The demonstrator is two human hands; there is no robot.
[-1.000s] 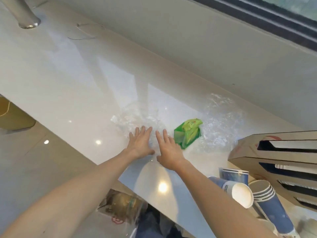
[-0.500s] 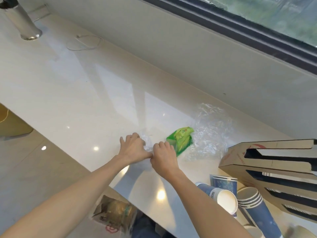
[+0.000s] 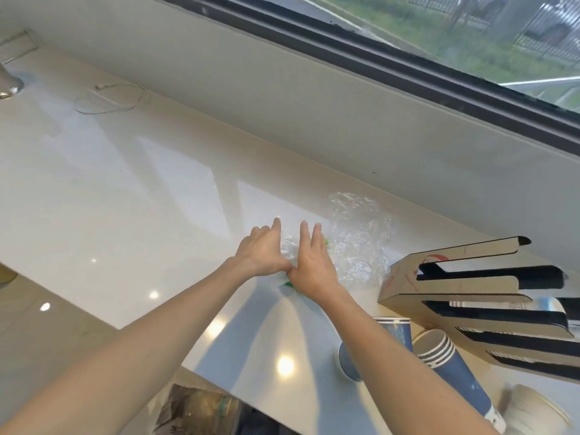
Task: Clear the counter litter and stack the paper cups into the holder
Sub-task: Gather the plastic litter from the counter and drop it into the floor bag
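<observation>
While both hands, left hand (image 3: 262,251), right hand (image 3: 309,265), press flat, fingers extended, clear plastic wrap (image 3: 357,240) lies under and beside them

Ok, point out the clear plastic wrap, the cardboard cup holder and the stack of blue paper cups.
clear plastic wrap (image 3: 357,243), head view, crumpled middle.
cardboard cup holder (image 3: 405,282), head view, near end face.
stack of blue paper cups (image 3: 455,375), head view, blue side wall.

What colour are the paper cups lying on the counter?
Dark blue paper cups with white striped rims, seen in the head view.

Both hands, left hand (image 3: 262,252) and right hand (image 3: 310,262), press crumpled clear plastic (image 3: 287,248) (apparently over a green wrapper (image 3: 287,283)) on the counter (image 3: 125,199).
</observation>
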